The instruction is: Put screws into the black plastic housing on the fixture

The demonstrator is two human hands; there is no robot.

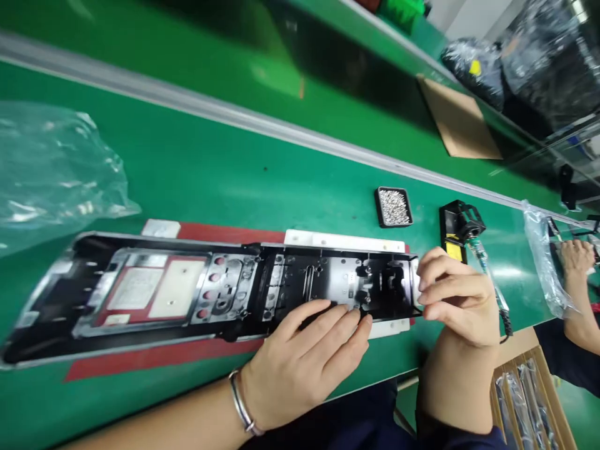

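Observation:
A long black plastic housing (pixel 187 294) lies lengthwise on a red and white fixture (pixel 344 240) on the green bench. My left hand (pixel 309 362), a silver bracelet on its wrist, lies flat with fingers stretched out on the housing's near edge. My right hand (pixel 457 300) is at the housing's right end, its fingers curled and pressed together against that end. What they hold, if anything, is hidden.
A small black tray of screws (pixel 394 207) sits behind the housing. A black and yellow tool holder (pixel 460 228) stands to its right. Clear plastic bag (pixel 51 169) at far left, cardboard sheet (pixel 457 122) beyond the rail. Another person's hand (pixel 577 259) works at right.

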